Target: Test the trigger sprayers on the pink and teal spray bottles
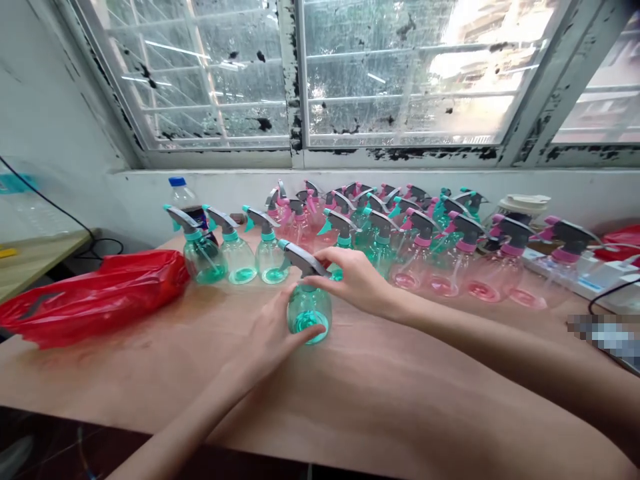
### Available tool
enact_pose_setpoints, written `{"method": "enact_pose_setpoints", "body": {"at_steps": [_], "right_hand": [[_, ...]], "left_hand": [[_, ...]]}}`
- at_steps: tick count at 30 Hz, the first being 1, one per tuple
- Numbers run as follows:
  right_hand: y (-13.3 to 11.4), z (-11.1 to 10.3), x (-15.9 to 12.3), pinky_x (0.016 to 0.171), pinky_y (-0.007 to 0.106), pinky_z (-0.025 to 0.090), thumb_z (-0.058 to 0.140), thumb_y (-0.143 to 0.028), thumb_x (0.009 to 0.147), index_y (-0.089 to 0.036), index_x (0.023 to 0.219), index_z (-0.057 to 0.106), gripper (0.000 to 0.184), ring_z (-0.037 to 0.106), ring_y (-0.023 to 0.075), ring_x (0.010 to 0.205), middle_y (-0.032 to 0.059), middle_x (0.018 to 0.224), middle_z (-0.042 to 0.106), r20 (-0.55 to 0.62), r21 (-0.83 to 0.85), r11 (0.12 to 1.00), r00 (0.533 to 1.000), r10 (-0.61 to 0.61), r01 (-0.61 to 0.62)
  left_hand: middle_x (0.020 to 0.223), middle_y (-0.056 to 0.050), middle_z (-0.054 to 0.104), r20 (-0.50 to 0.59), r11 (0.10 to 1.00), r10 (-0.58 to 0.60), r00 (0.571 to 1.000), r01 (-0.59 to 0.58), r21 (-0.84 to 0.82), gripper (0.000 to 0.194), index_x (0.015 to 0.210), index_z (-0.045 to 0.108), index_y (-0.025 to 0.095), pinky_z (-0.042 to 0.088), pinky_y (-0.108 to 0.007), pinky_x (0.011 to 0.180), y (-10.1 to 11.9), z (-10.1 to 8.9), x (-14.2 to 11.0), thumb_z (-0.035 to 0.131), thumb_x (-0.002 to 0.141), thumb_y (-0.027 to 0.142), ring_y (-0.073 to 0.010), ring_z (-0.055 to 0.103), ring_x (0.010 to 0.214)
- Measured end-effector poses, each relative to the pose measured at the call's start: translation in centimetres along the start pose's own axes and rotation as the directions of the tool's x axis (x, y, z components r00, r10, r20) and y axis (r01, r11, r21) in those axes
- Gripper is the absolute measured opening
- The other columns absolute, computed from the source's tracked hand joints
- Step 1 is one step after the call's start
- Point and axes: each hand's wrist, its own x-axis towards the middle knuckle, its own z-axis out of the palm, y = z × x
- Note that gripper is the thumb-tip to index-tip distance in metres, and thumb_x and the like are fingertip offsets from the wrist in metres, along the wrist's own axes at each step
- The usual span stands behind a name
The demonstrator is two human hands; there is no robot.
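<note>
A clear green spray bottle (311,308) with a grey trigger head stands in front of me on the brown table (380,400). My left hand (280,323) is wrapped round the side of its body, with the thumb across the front near the base. Up at the neck, my right hand (353,279) grips the spray head, its thumb and fingers on either side. The nozzle points to the left. Three green spray bottles stand just behind to the left, one of them near the middle (271,257). My right fingers partly hide another green one.
Several pink spray bottles (485,277) and green ones stand in rows at the back and right. A red plastic bag (100,290) lies at left. Behind are a blue-capped bottle (183,193) and a white-lidded container (524,204). A power strip (583,283) and a blurred object (607,337) lie right.
</note>
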Motion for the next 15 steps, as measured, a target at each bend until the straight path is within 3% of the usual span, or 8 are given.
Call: {"method": "enact_pose_setpoints", "body": {"at_steps": [6,10,15], "right_hand": [[-0.4,0.0,2.7,0.069,0.027,0.042,0.067,-0.033,0.088,-0.016,0.091,0.065,0.017,0.065,0.0175,0.083,0.0046,0.088,0.073,0.095,-0.401,0.91,0.983,0.159,-0.109],[0.2,0.7,4.5,0.062,0.029,0.04,0.056,-0.038,0.093,-0.015,0.098,0.065,0.025,0.067,0.0249,0.085,0.0106,0.091,0.073,0.066,-0.489,0.85,0.963,0.261,-0.197],[1.1,1.4,6.7,0.066,0.032,0.044,0.057,-0.035,0.093,-0.014,0.109,0.062,0.027,0.068,0.0299,0.093,0.0141,0.1,0.073,0.053,-0.562,0.788,0.939,0.34,-0.253]], "left_hand": [[0.141,-0.013,0.051,-0.045,0.997,0.038,0.998,-0.035,0.065,0.085,0.152,0.019,0.028,0.044,-0.049,0.098,-2.9,1.3,0.3,0.068,0.086,0.049,-0.0352,0.052,0.126],[0.13,-0.015,0.056,-0.103,0.995,0.061,0.993,-0.053,0.082,0.072,0.149,0.022,0.024,0.046,-0.051,0.096,-4.2,2.2,-0.6,0.062,0.091,0.04,-0.0321,0.059,0.116],[0.126,-0.015,0.055,-0.11,0.994,0.05,0.993,-0.039,0.102,0.057,0.143,0.031,0.02,0.046,-0.052,0.097,-4.0,2.6,-1.0,0.057,0.093,0.032,-0.0329,0.055,0.119]]}}
